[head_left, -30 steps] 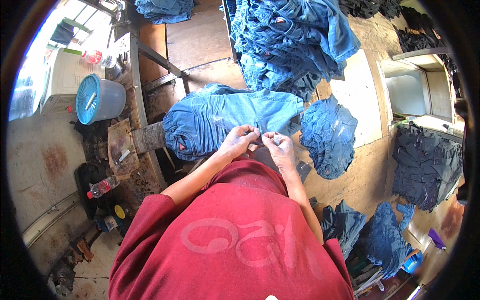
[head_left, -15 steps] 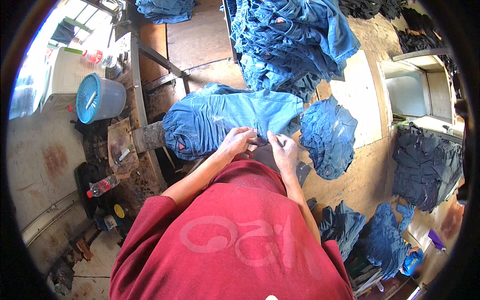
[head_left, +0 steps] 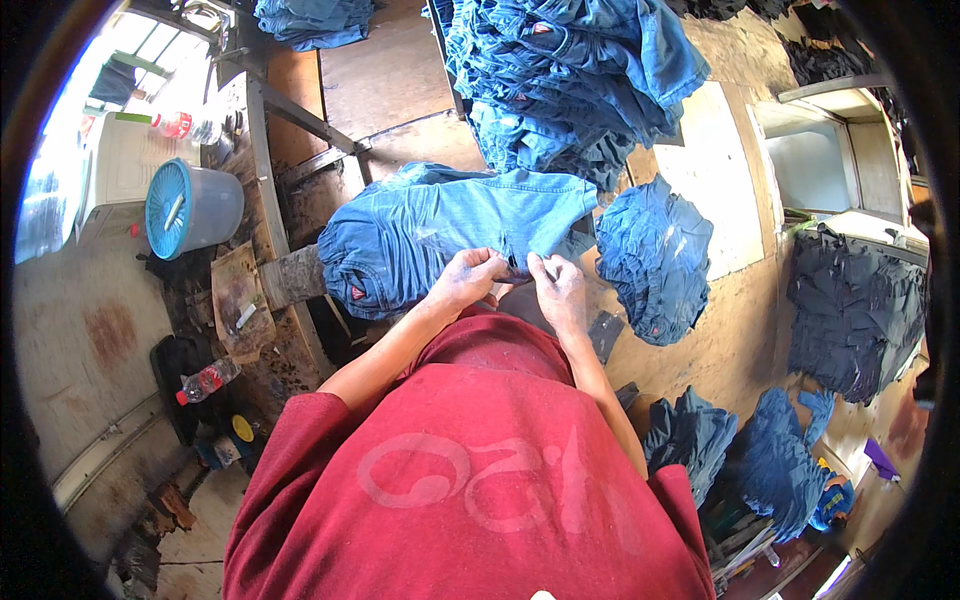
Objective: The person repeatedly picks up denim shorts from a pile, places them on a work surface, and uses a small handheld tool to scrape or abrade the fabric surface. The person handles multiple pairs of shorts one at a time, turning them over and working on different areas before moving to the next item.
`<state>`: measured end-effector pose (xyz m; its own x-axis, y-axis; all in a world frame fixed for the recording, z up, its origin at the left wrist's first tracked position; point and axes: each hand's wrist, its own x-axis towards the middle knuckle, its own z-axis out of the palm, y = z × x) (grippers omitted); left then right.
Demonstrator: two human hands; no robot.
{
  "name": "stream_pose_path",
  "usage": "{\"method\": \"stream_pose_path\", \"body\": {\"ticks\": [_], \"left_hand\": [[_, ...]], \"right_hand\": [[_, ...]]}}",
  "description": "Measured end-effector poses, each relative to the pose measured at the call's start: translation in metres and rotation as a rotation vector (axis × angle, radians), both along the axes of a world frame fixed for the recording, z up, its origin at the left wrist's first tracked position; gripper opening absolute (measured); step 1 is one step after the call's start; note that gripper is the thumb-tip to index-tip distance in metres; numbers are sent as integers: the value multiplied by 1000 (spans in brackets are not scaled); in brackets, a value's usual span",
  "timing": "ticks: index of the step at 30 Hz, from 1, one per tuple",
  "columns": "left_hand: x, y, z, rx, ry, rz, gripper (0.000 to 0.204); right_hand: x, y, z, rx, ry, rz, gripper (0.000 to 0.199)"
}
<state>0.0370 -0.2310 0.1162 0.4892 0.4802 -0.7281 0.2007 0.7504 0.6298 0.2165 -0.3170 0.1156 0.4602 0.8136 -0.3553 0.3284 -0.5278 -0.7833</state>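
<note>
A pair of blue denim jeans (head_left: 400,225) lies crosswise in front of me, its gathered waist end to the left with a small red triangular patch. The garment drapes over a board-like support (head_left: 290,277) whose cloth-wrapped end pokes out at the left. At the near edge of the denim, my left hand (head_left: 468,281) is closed, pinching the fabric. Close to its right, my right hand (head_left: 561,292) pinches the same edge between thumb and fingers. The fingertips nearly meet, and what lies beneath them is partly hidden.
A tall heap of blue jeans (head_left: 570,80) stands beyond, and a smaller bundle (head_left: 655,260) sits to the right. Dark garments (head_left: 855,315) are piled far right. A lidded bucket (head_left: 205,210) and a plastic bottle (head_left: 210,380) are at the left. More denim (head_left: 780,460) lies lower right.
The whole view has shifted slightly. Both hands keep their pinch on the near edge of the jeans, with the fingers only a little moved.
</note>
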Motion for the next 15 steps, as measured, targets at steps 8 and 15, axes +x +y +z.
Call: {"method": "stream_pose_path", "body": {"ticks": [8, 15], "left_hand": [[2, 9, 17, -123, -22, 31, 14], [11, 2, 19, 45, 85, -34, 14]], "right_hand": [[0, -3, -5, 126, 109, -48, 43], [-1, -3, 6, 171, 113, -51, 43]]}}
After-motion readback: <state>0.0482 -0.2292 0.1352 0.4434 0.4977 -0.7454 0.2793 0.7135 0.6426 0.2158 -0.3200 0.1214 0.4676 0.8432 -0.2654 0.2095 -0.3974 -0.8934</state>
